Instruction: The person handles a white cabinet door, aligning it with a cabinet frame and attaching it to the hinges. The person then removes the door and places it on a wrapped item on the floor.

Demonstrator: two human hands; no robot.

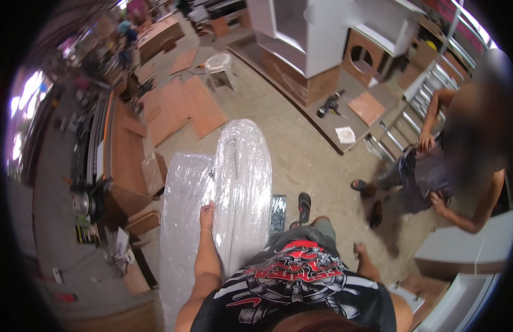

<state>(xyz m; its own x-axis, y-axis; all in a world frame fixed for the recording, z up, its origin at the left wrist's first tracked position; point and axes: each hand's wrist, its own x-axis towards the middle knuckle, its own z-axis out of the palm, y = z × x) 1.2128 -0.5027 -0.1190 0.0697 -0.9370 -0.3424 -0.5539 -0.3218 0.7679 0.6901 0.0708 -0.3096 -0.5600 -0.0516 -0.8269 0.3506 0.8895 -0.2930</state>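
Observation:
A pale furniture piece wrapped in shiny clear plastic (242,171) stands before me, with a rounded far end and a long raised side. A lower flat wrapped part (181,193) joins it on the left. My left hand (207,213) is closed at the seam between the two parts, its fingers curled on the wrapping. On the right, my right hand (358,249) shows small and dark beside my body, away from the wrapped piece; its fingers are too unclear to read. A dark sandal (304,206) is on the floor close to my legs.
A person (472,133) stands at the right, both hands near the waist. Behind lies a low platform (345,105) with a power drill (329,105) and white cabinets. A white stool (219,63), brown boards (184,108) and a wooden cabinet (123,149) stand left.

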